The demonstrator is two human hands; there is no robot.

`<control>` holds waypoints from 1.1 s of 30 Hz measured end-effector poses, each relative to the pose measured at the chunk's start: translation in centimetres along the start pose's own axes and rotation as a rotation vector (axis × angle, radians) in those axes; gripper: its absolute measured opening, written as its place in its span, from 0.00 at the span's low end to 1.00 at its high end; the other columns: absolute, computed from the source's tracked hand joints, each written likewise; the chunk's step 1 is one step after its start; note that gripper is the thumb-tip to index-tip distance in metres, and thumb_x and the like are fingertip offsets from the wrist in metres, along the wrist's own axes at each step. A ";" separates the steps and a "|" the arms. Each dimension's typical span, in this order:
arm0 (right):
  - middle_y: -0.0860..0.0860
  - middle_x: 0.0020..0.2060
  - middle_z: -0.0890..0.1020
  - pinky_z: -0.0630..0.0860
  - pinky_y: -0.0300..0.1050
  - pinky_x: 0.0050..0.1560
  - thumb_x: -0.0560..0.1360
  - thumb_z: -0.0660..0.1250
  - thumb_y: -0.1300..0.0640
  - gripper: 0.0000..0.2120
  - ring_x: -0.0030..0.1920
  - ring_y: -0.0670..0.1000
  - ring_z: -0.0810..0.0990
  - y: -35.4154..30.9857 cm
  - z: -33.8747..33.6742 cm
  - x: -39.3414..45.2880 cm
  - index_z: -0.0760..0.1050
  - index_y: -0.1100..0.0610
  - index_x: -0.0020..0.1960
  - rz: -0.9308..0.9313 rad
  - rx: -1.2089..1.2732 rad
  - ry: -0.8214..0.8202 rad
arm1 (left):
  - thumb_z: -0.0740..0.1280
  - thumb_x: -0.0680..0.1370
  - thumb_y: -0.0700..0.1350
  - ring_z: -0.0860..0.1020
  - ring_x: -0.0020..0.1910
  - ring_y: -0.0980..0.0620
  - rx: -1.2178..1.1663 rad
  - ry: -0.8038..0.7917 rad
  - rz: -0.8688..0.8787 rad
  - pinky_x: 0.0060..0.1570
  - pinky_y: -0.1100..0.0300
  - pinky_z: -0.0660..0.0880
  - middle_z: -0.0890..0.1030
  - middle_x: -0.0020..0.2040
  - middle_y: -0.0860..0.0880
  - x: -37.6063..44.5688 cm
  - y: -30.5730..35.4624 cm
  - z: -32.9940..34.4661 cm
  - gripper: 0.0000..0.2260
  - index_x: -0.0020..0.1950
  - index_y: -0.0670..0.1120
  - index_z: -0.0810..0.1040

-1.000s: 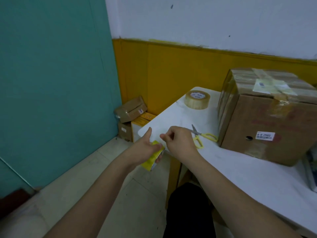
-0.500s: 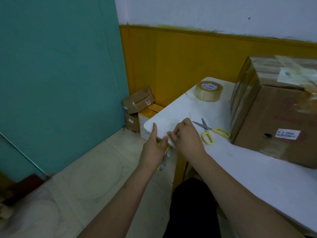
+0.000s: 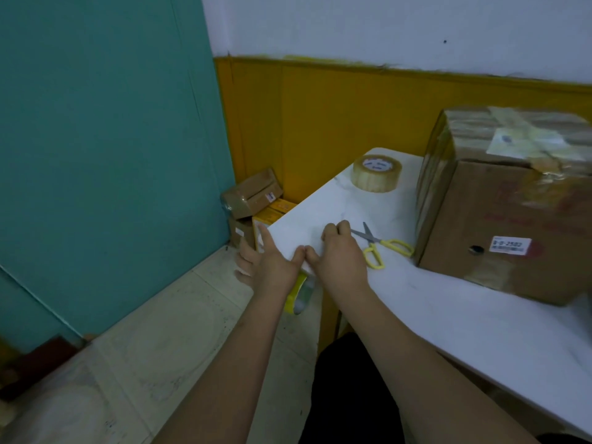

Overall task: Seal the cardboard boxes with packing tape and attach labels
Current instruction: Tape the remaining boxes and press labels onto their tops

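My left hand (image 3: 269, 264) holds a yellow tape roll (image 3: 299, 294) just below the near corner of the white table (image 3: 448, 315); its index finger points up along the table edge. My right hand (image 3: 344, 256) rests on the table corner with curled fingers. Its thumb meets my left thumb, pinching at the roll's free end, which is barely visible. A large cardboard box (image 3: 509, 219), taped on top and bearing a white barcode label (image 3: 511, 245), stands on the table at right. A clear packing tape roll (image 3: 377, 173) lies at the table's far corner.
Yellow-handled scissors (image 3: 381, 246) lie on the table just right of my right hand. Small cardboard boxes (image 3: 253, 195) are stacked on the floor by the yellow wall panel. A teal wall runs along the left, with tiled floor below it.
Both hands have moved up from below the table edge to its corner. The thumbs now meet on the edge, and the yellow roll hangs lower under my left palm. The camera has shifted closer.
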State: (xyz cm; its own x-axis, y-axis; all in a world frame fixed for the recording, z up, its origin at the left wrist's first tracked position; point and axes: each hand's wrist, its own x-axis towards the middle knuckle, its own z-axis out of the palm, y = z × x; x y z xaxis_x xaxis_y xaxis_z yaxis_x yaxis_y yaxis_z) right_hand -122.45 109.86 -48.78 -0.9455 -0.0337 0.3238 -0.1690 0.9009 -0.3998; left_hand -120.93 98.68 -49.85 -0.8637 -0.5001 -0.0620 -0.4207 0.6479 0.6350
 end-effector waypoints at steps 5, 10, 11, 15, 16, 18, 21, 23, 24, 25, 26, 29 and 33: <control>0.53 0.55 0.73 0.75 0.52 0.53 0.78 0.63 0.49 0.13 0.53 0.54 0.78 0.6 -3.0 -1.5 0.75 0.57 0.57 -0.059 0.163 0.035 | 0.66 0.77 0.62 0.43 0.79 0.35 0.117 0.110 0.179 0.75 0.35 0.44 0.43 0.81 0.40 -0.1 2.5 -0.5 0.41 0.82 0.56 0.46; 0.51 0.38 0.78 0.73 0.48 0.40 0.79 0.58 0.50 0.16 0.38 0.51 0.76 2.7 -13.4 -1.7 0.79 0.56 0.42 -0.272 0.242 0.472 | 0.61 0.84 0.48 0.61 0.77 0.48 -0.434 0.181 0.548 0.65 0.65 0.61 0.60 0.79 0.45 -5.3 11.4 -1.6 0.22 0.78 0.45 0.66; 0.51 0.38 0.78 0.70 0.46 0.39 0.79 0.59 0.51 0.14 0.38 0.51 0.76 3.3 -16.1 -1.3 0.79 0.56 0.42 -0.281 0.212 0.545 | 0.61 0.84 0.47 0.63 0.75 0.51 -0.514 0.157 0.617 0.61 0.69 0.60 0.62 0.79 0.47 -6.8 14.0 -2.1 0.20 0.77 0.46 0.67; 0.52 0.41 0.81 0.65 0.46 0.38 0.78 0.64 0.54 0.10 0.42 0.54 0.78 8.0 -25.0 1.3 0.81 0.56 0.44 -0.129 0.059 0.681 | 0.59 0.84 0.45 0.65 0.75 0.50 -0.610 0.033 0.778 0.70 0.58 0.65 0.66 0.78 0.47 -10.0 24.0 -3.2 0.20 0.76 0.44 0.69; 0.52 0.43 0.83 0.66 0.45 0.39 0.79 0.63 0.53 0.11 0.44 0.54 0.79 9.6 -26.3 1.9 0.82 0.55 0.47 -0.063 0.012 0.658 | 0.59 0.84 0.46 0.63 0.77 0.49 -0.548 -0.023 0.793 0.73 0.56 0.62 0.64 0.79 0.46 -10.2 25.9 -3.2 0.21 0.77 0.44 0.67; 0.52 0.49 0.84 0.73 0.46 0.41 0.79 0.61 0.49 0.14 0.49 0.55 0.81 12.7 -28.2 2.6 0.83 0.54 0.52 0.069 -0.068 0.575 | 0.60 0.83 0.50 0.60 0.79 0.47 -0.335 -0.140 0.800 0.73 0.54 0.61 0.60 0.81 0.45 -10.3 28.6 -2.6 0.24 0.79 0.44 0.64; 0.52 0.58 0.83 0.78 0.47 0.47 0.78 0.63 0.45 0.20 0.55 0.55 0.81 15.9 -29.5 2.5 0.77 0.54 0.65 0.295 -0.058 0.353 | 0.59 0.82 0.60 0.60 0.78 0.41 0.058 -0.192 0.735 0.70 0.48 0.65 0.53 0.82 0.43 -10.0 29.7 -1.4 0.33 0.81 0.44 0.56; 0.55 0.62 0.80 0.76 0.47 0.46 0.78 0.64 0.43 0.27 0.57 0.57 0.79 16.8 -29.7 2.4 0.70 0.55 0.71 0.375 -0.036 0.207 | 0.60 0.81 0.64 0.61 0.77 0.39 0.110 -0.227 0.662 0.68 0.47 0.67 0.54 0.81 0.41 -9.4 29.8 -1.1 0.37 0.82 0.43 0.54; 0.57 0.66 0.77 0.76 0.48 0.49 0.78 0.65 0.41 0.31 0.61 0.58 0.78 17.1 -29.9 2.5 0.66 0.57 0.74 0.407 -0.003 0.154 | 0.61 0.80 0.65 0.62 0.77 0.39 0.097 -0.256 0.644 0.68 0.47 0.68 0.54 0.81 0.41 -9.1 29.9 -1.2 0.39 0.82 0.43 0.53; 0.58 0.70 0.73 0.76 0.50 0.53 0.77 0.65 0.40 0.35 0.64 0.59 0.76 17.3 -30.3 2.4 0.62 0.59 0.77 0.455 0.069 0.111 | 0.62 0.79 0.65 0.63 0.76 0.39 0.071 -0.295 0.628 0.67 0.48 0.69 0.56 0.81 0.41 -9.0 29.9 -1.5 0.40 0.81 0.42 0.54; 0.58 0.71 0.71 0.76 0.50 0.54 0.76 0.67 0.40 0.39 0.65 0.59 0.75 17.5 -30.5 2.4 0.59 0.61 0.77 0.520 0.178 0.081 | 0.64 0.79 0.65 0.65 0.75 0.39 0.016 -0.343 0.604 0.66 0.49 0.70 0.58 0.81 0.41 -9.0 29.7 -1.8 0.41 0.81 0.41 0.56; 0.55 0.51 0.80 0.77 0.45 0.38 0.77 0.69 0.43 0.24 0.47 0.55 0.81 18.7 -30.8 1.6 0.70 0.61 0.62 0.660 0.523 0.062 | 0.69 0.76 0.63 0.69 0.72 0.38 -0.214 -0.460 0.464 0.62 0.50 0.73 0.64 0.78 0.41 -9.1 29.1 -2.1 0.41 0.79 0.40 0.61; 0.54 0.42 0.81 0.77 0.43 0.31 0.78 0.69 0.48 0.13 0.39 0.53 0.81 19.2 -30.8 1.4 0.72 0.57 0.49 0.630 0.612 0.056 | 0.73 0.75 0.60 0.79 0.60 0.39 -0.353 -0.527 0.339 0.56 0.46 0.80 0.72 0.72 0.38 -8.6 28.8 -1.8 0.42 0.79 0.37 0.61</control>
State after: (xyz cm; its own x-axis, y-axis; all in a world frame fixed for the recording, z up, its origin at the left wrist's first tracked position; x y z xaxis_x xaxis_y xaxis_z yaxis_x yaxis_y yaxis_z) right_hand -118.43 140.40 -29.63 -0.9007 0.4277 -0.0767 0.2449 0.3539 -0.9026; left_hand -125.11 120.59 -29.65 -0.9875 0.0967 -0.1241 -0.0679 0.4496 0.8906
